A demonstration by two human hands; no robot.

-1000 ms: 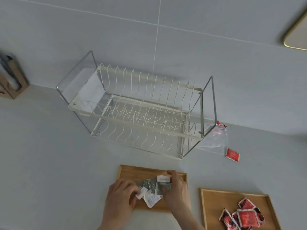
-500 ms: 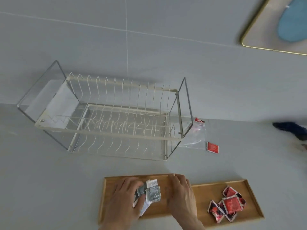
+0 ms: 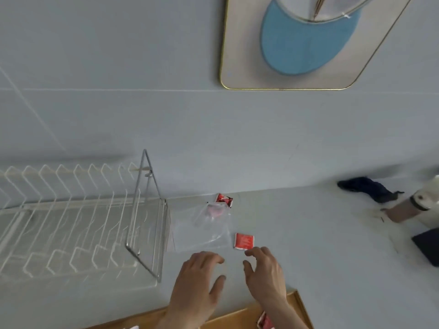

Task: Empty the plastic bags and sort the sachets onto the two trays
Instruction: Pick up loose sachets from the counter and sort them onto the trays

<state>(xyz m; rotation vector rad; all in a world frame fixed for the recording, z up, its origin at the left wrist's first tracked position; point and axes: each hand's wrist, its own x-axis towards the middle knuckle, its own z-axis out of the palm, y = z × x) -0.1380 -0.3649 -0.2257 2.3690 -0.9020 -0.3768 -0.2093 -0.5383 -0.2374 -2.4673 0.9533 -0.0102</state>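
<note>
A clear plastic bag lies flat on the grey counter beside the dish rack, with something red showing near its top. A red sachet lies loose just right of the bag, and another red sachet sits behind the bag by the wall. My left hand hovers open just below the bag, holding nothing. My right hand is open too, its fingertips a little below the loose red sachet. Only the rims of the wooden trays show at the bottom edge, with a red sachet on the right one.
A white wire dish rack fills the left of the counter. At the far right lie a dark blue cloth, a white and tan bottle and a dark flat object. A gold-rimmed mirror hangs on the wall.
Both hands have left the grey sachets on the left tray and moved up and right toward the bag and loose red sachet. The view has swung right.
</note>
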